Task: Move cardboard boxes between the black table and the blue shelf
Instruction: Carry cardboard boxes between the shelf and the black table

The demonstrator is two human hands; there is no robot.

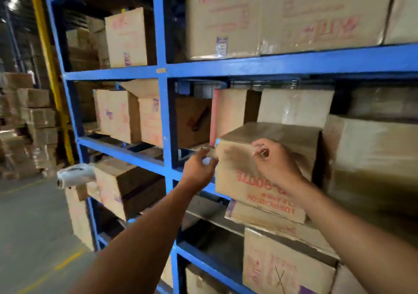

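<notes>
A cardboard box (269, 133) with upside-down red print sits on the middle level of the blue shelf (271, 64), jutting out past the front beam. It rests on a flatter box (253, 214). My right hand (277, 164) lies against the box's front face with bent fingers. My left hand (199, 167) reaches at the box's left edge, fingers loosely curved, touching it or nearly so. Neither hand wraps around the box. The black table is out of view.
A large box (373, 153) stands tight against the right side, and more boxes fill the levels above, behind and below. The blue upright (166, 112) is just left of my left hand. A white wrapped roll (74, 175) sticks out lower left. Stacked cartons (29, 124) line the aisle.
</notes>
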